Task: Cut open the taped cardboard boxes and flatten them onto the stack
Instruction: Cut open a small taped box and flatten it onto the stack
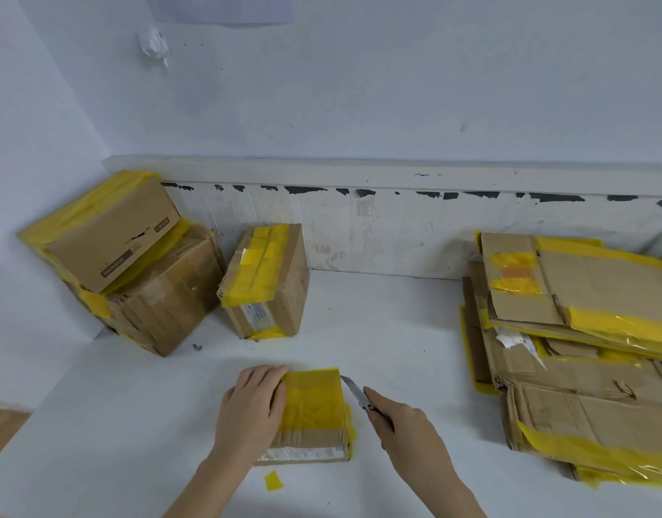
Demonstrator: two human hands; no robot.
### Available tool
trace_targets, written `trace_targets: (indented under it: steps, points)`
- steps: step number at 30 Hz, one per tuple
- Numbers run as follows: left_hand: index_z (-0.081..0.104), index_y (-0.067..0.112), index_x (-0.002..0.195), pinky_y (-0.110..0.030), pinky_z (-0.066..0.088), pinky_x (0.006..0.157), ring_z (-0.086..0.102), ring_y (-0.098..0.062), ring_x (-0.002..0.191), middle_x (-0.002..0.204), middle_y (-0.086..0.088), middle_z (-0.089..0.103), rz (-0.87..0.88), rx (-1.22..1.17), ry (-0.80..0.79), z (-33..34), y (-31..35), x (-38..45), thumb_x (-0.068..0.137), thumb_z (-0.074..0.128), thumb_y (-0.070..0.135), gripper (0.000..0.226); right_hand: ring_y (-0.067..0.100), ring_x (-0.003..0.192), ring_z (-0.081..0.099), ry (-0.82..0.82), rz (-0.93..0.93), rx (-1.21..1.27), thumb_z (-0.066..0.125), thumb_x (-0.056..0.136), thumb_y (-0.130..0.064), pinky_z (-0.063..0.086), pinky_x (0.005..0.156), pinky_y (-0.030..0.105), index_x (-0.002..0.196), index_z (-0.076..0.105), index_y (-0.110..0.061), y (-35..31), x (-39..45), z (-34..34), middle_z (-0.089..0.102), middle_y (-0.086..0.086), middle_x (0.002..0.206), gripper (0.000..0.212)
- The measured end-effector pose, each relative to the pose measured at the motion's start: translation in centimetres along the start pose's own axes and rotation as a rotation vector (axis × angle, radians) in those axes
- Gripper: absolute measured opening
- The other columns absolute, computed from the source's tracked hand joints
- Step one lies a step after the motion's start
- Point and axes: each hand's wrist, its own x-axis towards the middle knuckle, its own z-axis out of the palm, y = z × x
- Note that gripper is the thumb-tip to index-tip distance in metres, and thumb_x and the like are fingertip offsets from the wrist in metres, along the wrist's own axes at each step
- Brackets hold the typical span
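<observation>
Our left hand (252,409) pressing flat-fingered on a small yellow-taped cardboard box (311,415) near the white table's (396,330) front edge, our right hand (407,431) gripping a silver utility knife (355,393) — blade tip at the box's far right corner, stack of flattened cardboard (583,349) at right — three taped boxes (165,271) far left.

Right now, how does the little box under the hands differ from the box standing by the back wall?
The small box lies low and flat under the left hand, with the knife at its corner. The standing box is taller, leans tilted, and nobody touches it. Yellow tape nearly covers the small box's top; the standing box shows more bare cardboard. Both are brown and still sealed.
</observation>
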Motion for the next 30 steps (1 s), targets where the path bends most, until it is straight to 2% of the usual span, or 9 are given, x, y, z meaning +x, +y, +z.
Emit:
trace_targets:
  steps: [5, 11, 17, 19, 21, 23, 26, 28, 30]
  points:
    - [0.069, 0.023, 0.101, -0.027, 0.048, 0.052, 0.059, -0.014, 0.084, 0.09, 0.011, 0.064, -0.028, 0.014, -0.003, 0.1, 0.2, 0.2, 0.088, 0.032, 0.03, 0.04, 0.021, 0.077, 0.045, 0.005, -0.042, -0.189, 0.029, 0.101, -0.035, 0.036, 0.063, 0.029, 0.138, 0.032, -0.044, -0.6, -0.2, -0.3, 0.048, 0.0, 0.089, 0.038]
    - [0.069, 0.026, 0.094, -0.025, 0.044, 0.045, 0.054, -0.01, 0.079, 0.08, 0.012, 0.059, -0.044, 0.097, 0.006, 0.1, 0.6, 0.3, 0.086, 0.032, 0.029, 0.038, 0.016, 0.072, 0.043, -0.06, -0.015, -0.094, 0.035, 0.098, -0.038, 0.038, 0.068, 0.025, 0.137, 0.034, -0.047, 0.6, -1.5, 0.5, 0.045, 0.0, 0.079, 0.041]
    - [0.069, 0.025, 0.093, -0.027, 0.044, 0.045, 0.06, -0.014, 0.073, 0.079, 0.01, 0.058, -0.038, 0.143, -0.009, 0.1, 0.7, 0.2, 0.085, 0.032, 0.028, 0.038, 0.017, 0.09, 0.058, -0.039, -0.016, 0.008, 0.016, 0.069, -0.054, 0.044, 0.08, 0.019, 0.138, 0.031, -0.05, 1.6, -3.6, 0.9, 0.058, -0.002, 0.095, 0.07]
    - [0.069, 0.026, 0.092, -0.028, 0.044, 0.046, 0.06, -0.014, 0.073, 0.079, 0.01, 0.058, -0.034, 0.158, -0.033, 0.1, 0.8, 0.3, 0.085, 0.032, 0.028, 0.037, 0.009, 0.094, 0.063, 0.013, -0.08, -0.127, 0.027, 0.078, -0.047, 0.042, 0.073, 0.014, 0.133, 0.038, -0.05, 2.2, -3.7, 1.7, 0.065, -0.008, 0.096, 0.056]
    - [0.068, 0.027, 0.091, -0.028, 0.043, 0.047, 0.06, -0.013, 0.073, 0.078, 0.011, 0.058, -0.019, 0.171, -0.046, -0.1, 0.8, 0.4, 0.084, 0.033, 0.028, 0.036, -0.005, 0.064, 0.061, 0.134, -0.124, -0.188, 0.028, 0.092, -0.055, 0.025, 0.05, 0.006, 0.104, 0.053, -0.061, 2.6, -4.2, 1.7, 0.049, -0.021, 0.055, 0.028]
    - [0.068, 0.028, 0.088, -0.029, 0.043, 0.048, 0.061, -0.012, 0.071, 0.077, 0.011, 0.058, -0.019, 0.186, -0.054, -0.2, 0.9, 0.5, 0.084, 0.034, 0.027, 0.035, -0.002, 0.062, 0.062, 0.156, -0.016, -0.163, 0.036, 0.087, -0.065, 0.023, 0.045, 0.007, 0.079, 0.039, -0.076, 2.8, -4.5, 1.7, 0.035, -0.019, 0.044, 0.014]
    - [0.066, 0.024, 0.099, -0.032, 0.038, 0.058, 0.058, -0.016, 0.08, 0.086, 0.007, 0.057, -0.127, 0.191, -0.084, -0.7, 1.8, 0.6, 0.093, 0.04, 0.022, 0.027, -0.005, 0.074, 0.061, 0.175, -0.065, -0.113, 0.07, 0.078, -0.026, 0.034, 0.07, -0.007, 0.086, 0.061, -0.062, 3.4, -5.0, -0.4, 0.069, -0.012, 0.066, 0.037]
    - [0.05, 0.025, 0.12, -0.032, 0.035, 0.069, 0.05, -0.017, 0.099, 0.108, 0.004, 0.052, -0.272, 0.211, -0.18, -1.4, 2.6, 0.9, 0.102, 0.028, 0.027, 0.029, -0.011, 0.064, 0.058, 0.117, 0.072, 0.165, 0.059, 0.089, -0.012, 0.04, 0.067, -0.003, 0.11, 0.057, -0.051, 2.7, -5.2, -1.5, 0.069, -0.008, 0.063, 0.044]
    - [0.033, 0.025, 0.133, -0.031, 0.04, 0.077, 0.052, -0.018, 0.105, 0.121, 0.002, 0.046, -0.333, 0.2, -0.285, -2.2, 2.8, 0.9, 0.102, 0.021, 0.036, 0.035, -0.002, 0.048, 0.056, 0.042, 0.175, 0.397, 0.056, 0.092, -0.014, 0.04, 0.053, 0.006, 0.116, 0.053, -0.036, 2.6, -4.9, -1.0, 0.071, -0.01, 0.064, 0.032]
